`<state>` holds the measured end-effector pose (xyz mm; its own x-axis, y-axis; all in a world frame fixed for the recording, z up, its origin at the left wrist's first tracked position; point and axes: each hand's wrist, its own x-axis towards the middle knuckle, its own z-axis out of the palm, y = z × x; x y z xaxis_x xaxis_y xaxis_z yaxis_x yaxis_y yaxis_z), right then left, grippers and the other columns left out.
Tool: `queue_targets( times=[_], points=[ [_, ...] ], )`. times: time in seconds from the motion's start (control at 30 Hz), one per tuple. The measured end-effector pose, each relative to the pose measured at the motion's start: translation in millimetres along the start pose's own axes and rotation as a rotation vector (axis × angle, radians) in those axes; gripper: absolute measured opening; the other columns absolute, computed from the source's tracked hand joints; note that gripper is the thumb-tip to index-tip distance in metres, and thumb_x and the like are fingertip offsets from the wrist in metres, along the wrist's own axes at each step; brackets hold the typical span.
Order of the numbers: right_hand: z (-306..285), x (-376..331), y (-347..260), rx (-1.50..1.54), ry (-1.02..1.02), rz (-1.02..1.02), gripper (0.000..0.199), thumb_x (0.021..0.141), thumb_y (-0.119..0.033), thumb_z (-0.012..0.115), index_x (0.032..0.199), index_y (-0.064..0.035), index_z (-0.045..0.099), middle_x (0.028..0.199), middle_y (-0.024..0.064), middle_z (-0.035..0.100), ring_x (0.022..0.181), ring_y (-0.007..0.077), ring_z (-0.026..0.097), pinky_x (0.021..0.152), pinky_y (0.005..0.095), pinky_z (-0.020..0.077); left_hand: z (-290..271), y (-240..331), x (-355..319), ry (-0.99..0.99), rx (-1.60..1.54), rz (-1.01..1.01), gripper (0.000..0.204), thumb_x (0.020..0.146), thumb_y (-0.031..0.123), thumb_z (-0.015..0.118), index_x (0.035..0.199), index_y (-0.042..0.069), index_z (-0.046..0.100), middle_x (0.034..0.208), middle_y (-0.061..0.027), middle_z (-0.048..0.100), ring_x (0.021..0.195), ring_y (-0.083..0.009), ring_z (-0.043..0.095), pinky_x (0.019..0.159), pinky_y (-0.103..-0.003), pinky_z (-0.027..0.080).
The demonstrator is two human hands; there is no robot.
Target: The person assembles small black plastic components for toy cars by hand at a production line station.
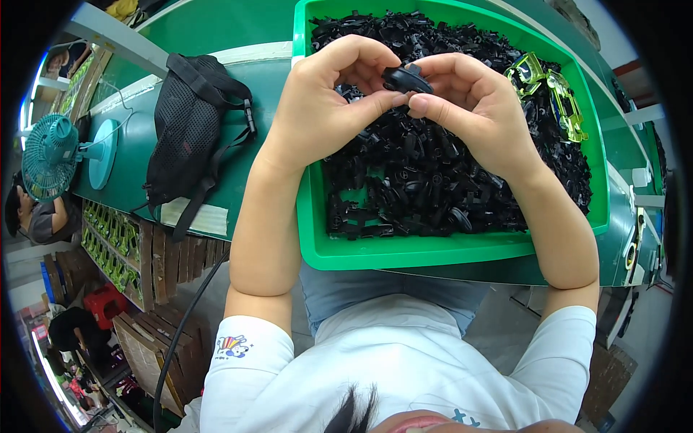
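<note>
Between the fingertips of both hands is a small rounded black plastic part [406,79], raised over a green plastic tray [426,254]. My left hand [343,97] pinches it from the left with thumb and fingers. From the right, my right hand [465,97] grips its other side, thumb close to the left thumb. Below them the tray is heaped with many small black plastic parts [411,173]. Bright yellow-green plastic pieces [563,105] lie on the heap at the right, beyond my right wrist. The fingers hide some of the held part.
Left of the tray, a black mesh bag [189,123] with straps lies on the green table [271,86]. A teal fan [54,155] stands farther left. Wooden trays [115,252] hold yellow-green parts, near a black cable [180,332]. Other people [54,216] are at the far left.
</note>
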<state>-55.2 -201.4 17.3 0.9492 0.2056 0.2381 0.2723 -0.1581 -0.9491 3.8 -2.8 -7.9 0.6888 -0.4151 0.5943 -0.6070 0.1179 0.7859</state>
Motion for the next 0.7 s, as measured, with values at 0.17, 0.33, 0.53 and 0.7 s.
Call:
queue_targets(
  times=[0.17, 0.33, 0.53, 0.7],
  points=[
    [-4, 2, -5, 0.089, 0.0, 0.168, 0.023, 0.087, -0.009, 0.072, 0.104, 0.0034, 0.063, 0.088, 0.0071, 0.069, 0.082, 0.0122, 0.069, 0.075, 0.0243, 0.0565, -1, 2, 1, -0.019, 0.081, 0.002, 0.03, 0.073, 0.007, 0.083, 0.097, 0.002, 0.066, 0.082, -0.004, 0.069, 0.074, -0.0103, 0.066, 0.07, -0.023, 0.054],
    [-1, -2, -3, -0.008, 0.034, 0.044, 0.017, 0.087, -0.007, 0.071, 0.1, 0.0026, 0.064, 0.089, 0.0057, 0.069, 0.082, 0.0113, 0.068, 0.075, 0.0239, 0.0562, 0, 2, -1, -0.013, 0.073, -0.001, 0.029, 0.073, 0.006, 0.083, 0.097, 0.002, 0.068, 0.081, -0.004, 0.069, 0.074, -0.0105, 0.066, 0.07, -0.024, 0.054],
    [1, -2, 6, -0.012, 0.045, 0.018, 0.017, 0.088, -0.006, 0.071, 0.1, 0.0024, 0.064, 0.089, 0.005, 0.069, 0.084, 0.0102, 0.068, 0.077, 0.0231, 0.0552, -6, 1, -5, -0.096, 0.141, -0.032, 0.03, 0.079, -0.003, 0.077, 0.107, -0.002, 0.066, 0.099, -0.008, 0.07, 0.089, -0.0137, 0.068, 0.081, -0.025, 0.056],
    [-15, -2, 7, -0.138, -0.012, 0.078, 0.021, 0.091, -0.008, 0.068, 0.108, 0.0022, 0.062, 0.098, 0.007, 0.069, 0.088, 0.0129, 0.067, 0.082, 0.0248, 0.0537, 2, 27, 5, -0.071, 0.069, -0.172, 0.018, 0.085, 0.008, 0.075, 0.098, -0.001, 0.067, 0.082, -0.0035, 0.066, 0.071, -0.008, 0.06, 0.066, -0.021, 0.05]
  ],
)
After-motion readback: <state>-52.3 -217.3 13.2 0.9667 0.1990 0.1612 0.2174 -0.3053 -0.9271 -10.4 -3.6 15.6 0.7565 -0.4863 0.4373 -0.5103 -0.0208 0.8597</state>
